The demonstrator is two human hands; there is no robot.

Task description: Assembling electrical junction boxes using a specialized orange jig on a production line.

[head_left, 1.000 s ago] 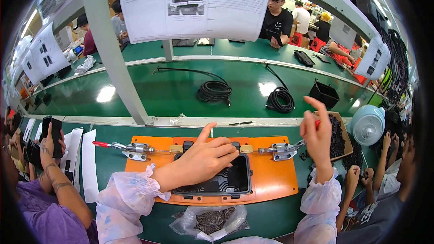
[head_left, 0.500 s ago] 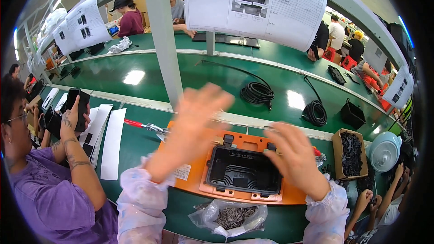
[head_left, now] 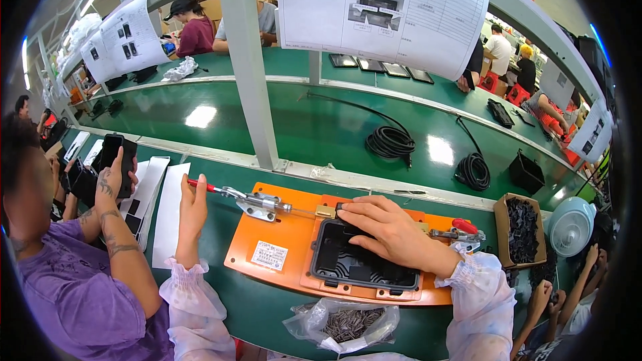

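My left hand (head_left: 194,210) is closed around the red handle of a toggle clamp (head_left: 257,202), left of the orange fixture plate (head_left: 244,241). The clamp's rod reaches right toward a brass block at the black plastic housing (head_left: 328,254). That housing sits in the fixture with its open, ribbed inside facing up. Across its top edge lies my right hand (head_left: 384,230), fingers stretched out and palm down, covering part of the housing. A second toggle clamp (head_left: 461,230) with a red handle is fixed at the plate's right end, beside my right wrist.
In front of the fixture lies a clear bag (head_left: 311,321) of metal pins. A cardboard box (head_left: 500,227) of black parts and a pale blue fan (head_left: 572,224) stand on the right. Cable coils (head_left: 390,142) lie beyond the rail. A person in purple (head_left: 87,287) holds a phone-like device at left.
My left hand has moved left and down and taken hold of the red clamp handle. My right hand has moved left onto the housing's top edge.
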